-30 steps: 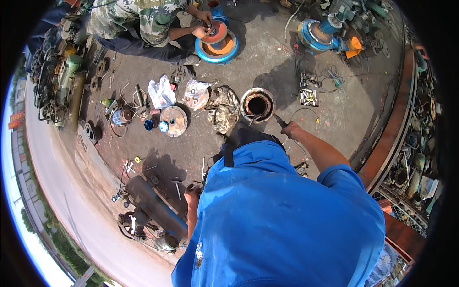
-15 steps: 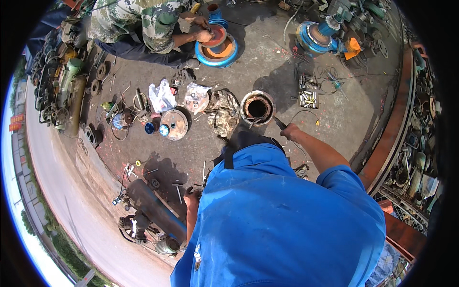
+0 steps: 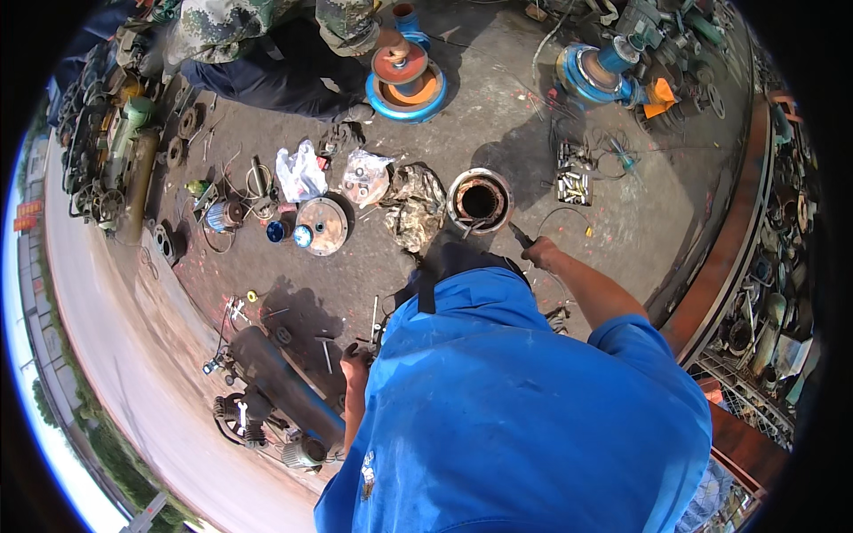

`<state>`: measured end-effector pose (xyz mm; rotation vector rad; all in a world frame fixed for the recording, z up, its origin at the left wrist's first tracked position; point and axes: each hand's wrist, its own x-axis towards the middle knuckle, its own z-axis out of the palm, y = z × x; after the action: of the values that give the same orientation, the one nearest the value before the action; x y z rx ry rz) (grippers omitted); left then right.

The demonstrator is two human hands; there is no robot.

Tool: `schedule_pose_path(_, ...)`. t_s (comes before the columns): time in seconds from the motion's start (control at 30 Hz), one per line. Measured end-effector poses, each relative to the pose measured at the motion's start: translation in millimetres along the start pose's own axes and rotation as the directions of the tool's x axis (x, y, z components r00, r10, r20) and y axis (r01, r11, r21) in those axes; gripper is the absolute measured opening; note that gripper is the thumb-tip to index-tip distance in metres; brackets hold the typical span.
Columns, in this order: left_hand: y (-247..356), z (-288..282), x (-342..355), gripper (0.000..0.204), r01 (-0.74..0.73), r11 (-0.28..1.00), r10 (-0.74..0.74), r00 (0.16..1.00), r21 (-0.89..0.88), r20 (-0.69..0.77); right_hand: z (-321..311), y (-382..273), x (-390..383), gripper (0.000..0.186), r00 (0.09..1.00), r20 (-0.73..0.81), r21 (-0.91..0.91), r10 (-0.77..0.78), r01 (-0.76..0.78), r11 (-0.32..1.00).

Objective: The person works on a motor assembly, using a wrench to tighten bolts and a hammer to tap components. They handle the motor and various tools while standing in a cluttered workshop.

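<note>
My right hand (image 3: 542,253) is closed round a slim dark tool (image 3: 520,234), whose kind I cannot make out. Its tip points up and left, toward a round metal housing (image 3: 506,189) with a flanged rim and a dark open bore. Some short bar-like piece lies across the housing's near edge. My left hand (image 3: 355,361) hangs low at my left side, its fingers dark and curled; whether it holds anything is too small to tell. Closest to it are a hammer (image 3: 327,353) on the ground and a thin metal rod (image 3: 374,313).
Left of the housing lie crumpled brown sheeting (image 3: 418,222), a round metal cover (image 3: 330,233) and blue-stained cans (image 3: 278,232). A box of metal pieces (image 3: 574,186) sits to the right. A co-worker in camouflage (image 3: 222,31) handles a red disc (image 3: 388,71) over a blue ring (image 3: 382,106). An air compressor (image 3: 275,373) stands lower left.
The co-worker has shifted up and left, and a hand now rests on the red disc where two were at it. My hands keep nearly the same place; the view has tilted slightly.
</note>
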<state>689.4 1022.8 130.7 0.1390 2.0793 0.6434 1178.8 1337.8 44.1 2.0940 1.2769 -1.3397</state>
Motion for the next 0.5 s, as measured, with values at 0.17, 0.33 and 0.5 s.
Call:
schedule_pose_path(0.17, -5.9, -0.9, 4.2, 0.056, -0.052, 0.999, 0.052, 0.998, 0.016, 0.021, -6.2, -10.1, -6.4, 0.047, 0.999, 0.035, -0.048, 0.040, -0.038, 0.998)
schedule_pose_path(0.33, -8.4, -0.8, 9.8, 0.056, -0.058, 0.997, 0.057, 0.998, 0.059, 0.016, -13.1, -20.5, -11.9, 0.046, 0.999, -0.005, -0.060, 0.035, -0.035, 0.998)
schedule_pose_path(0.5, -12.4, -3.8, 18.2, 0.055, 0.052, 0.999, -0.052, 0.999, 0.014, -0.004, -12.9, -28.0, -18.9, 0.032, 1.000, 0.019, 0.003, 0.003, -0.003, 1.000)
